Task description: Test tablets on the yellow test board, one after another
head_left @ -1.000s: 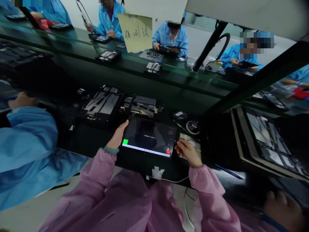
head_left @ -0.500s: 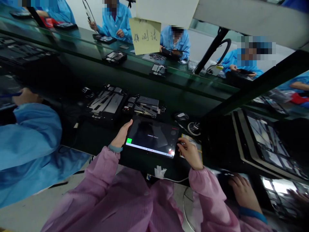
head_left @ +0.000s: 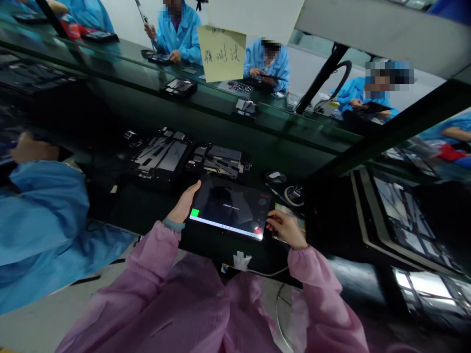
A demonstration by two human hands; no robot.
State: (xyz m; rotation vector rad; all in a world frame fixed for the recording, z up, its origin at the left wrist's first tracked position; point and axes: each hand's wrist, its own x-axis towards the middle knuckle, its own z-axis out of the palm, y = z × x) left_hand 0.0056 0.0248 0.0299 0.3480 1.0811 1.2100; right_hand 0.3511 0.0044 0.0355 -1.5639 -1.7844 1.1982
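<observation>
A tablet [head_left: 230,208] with a lit, mostly dark screen is tilted up above the dark green bench. It shows a green square at lower left, a red one at lower right and a white bar along the bottom. My left hand [head_left: 183,203] grips its left edge, thumb on the front, other fingers hidden behind. At the right edge, my right hand [head_left: 286,227] has thumb and fingers pinched together; whether anything small is between them cannot be made out. Beneath that hand lies a yellow-edged sheet [head_left: 300,226], partly covered.
Opened tablets [head_left: 160,154] with bare inner parts lie behind, beside another opened unit [head_left: 221,161]. A computer mouse [head_left: 275,177] and a coiled cable [head_left: 293,195] sit at back right. Stacked trays [head_left: 371,215] stand right. A co-worker's blue sleeve [head_left: 44,206] is close on my left.
My right hand has come slightly nearer the tablet's right edge. Another person's hand at lower right has left the view. The co-worker's hand on the left has shifted left.
</observation>
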